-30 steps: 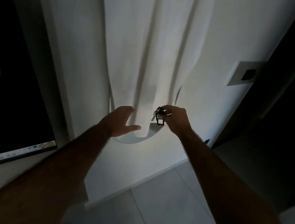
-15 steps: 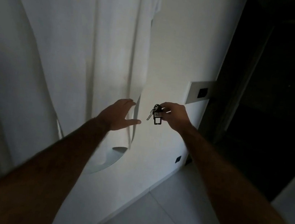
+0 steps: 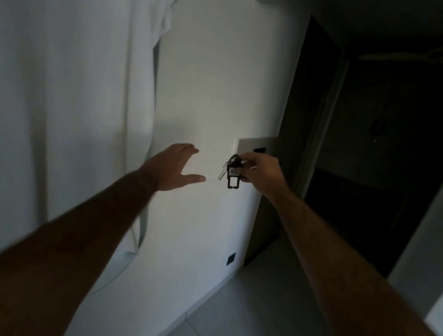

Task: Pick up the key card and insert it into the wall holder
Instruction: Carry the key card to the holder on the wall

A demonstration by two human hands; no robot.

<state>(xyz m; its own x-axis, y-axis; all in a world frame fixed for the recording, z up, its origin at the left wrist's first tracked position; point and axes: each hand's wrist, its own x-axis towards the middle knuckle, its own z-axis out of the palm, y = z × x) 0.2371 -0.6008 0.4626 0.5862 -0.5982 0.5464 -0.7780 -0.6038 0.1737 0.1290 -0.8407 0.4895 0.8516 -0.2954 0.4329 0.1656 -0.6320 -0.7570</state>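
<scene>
My right hand is shut on a small dark key card with a ring and metal keys dangling from it. It is held just in front of and slightly below the pale rectangular wall holder, whose dark slot shows right above my fingers. My left hand hovers open, fingers spread, to the left of the key card, near the white wall and apart from it.
A white garment hangs on the wall at the left. A dark doorway opens right of the holder. A small dark socket sits low on the wall. Pale floor tiles lie below.
The view has swung right, past the hanging garment. My right hand with the key card has come up close to the wall holder. My left hand stays open beside it.
</scene>
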